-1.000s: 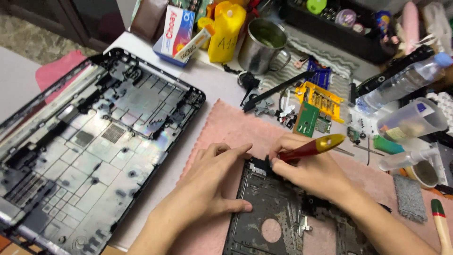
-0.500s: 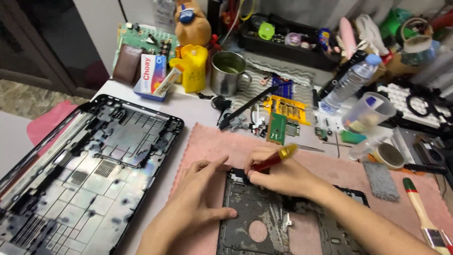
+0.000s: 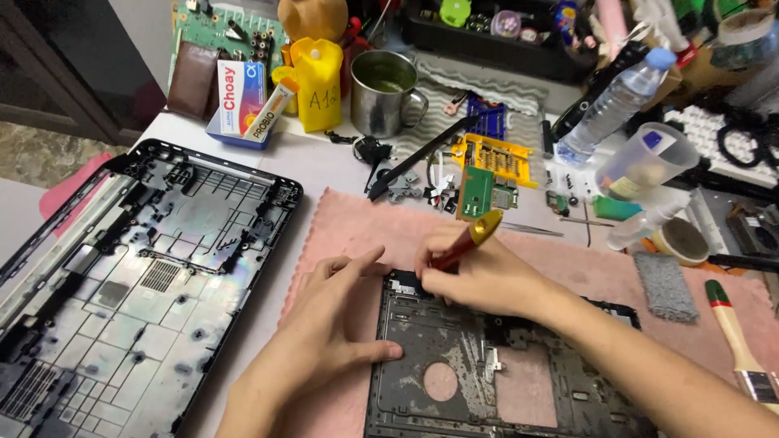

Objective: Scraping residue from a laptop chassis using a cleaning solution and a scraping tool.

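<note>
A dark grey laptop frame [image 3: 454,357] lies on a pink cloth [image 3: 357,219] in front of me. My right hand [image 3: 479,280] grips a screwdriver [image 3: 469,237] with a red and yellow handle, tip down at the frame's top left corner. My left hand [image 3: 333,320] lies flat on the cloth beside the frame. Its thumb presses the frame's left edge and its forefinger points at the same corner.
A large black laptop bottom cover [image 3: 138,276] lies at the left. Behind the cloth are a metal mug [image 3: 383,93], a yellow bottle [image 3: 318,85], a small green circuit board [image 3: 479,195], a yellow bit holder [image 3: 497,158] and a plastic water bottle [image 3: 613,105]. A paintbrush [image 3: 734,332] rests at the right.
The camera has tilted up and drawn back, so more of the desk's far side shows. Both hands stay at the frame's top left corner; the screwdriver handle has tipped more upright.
</note>
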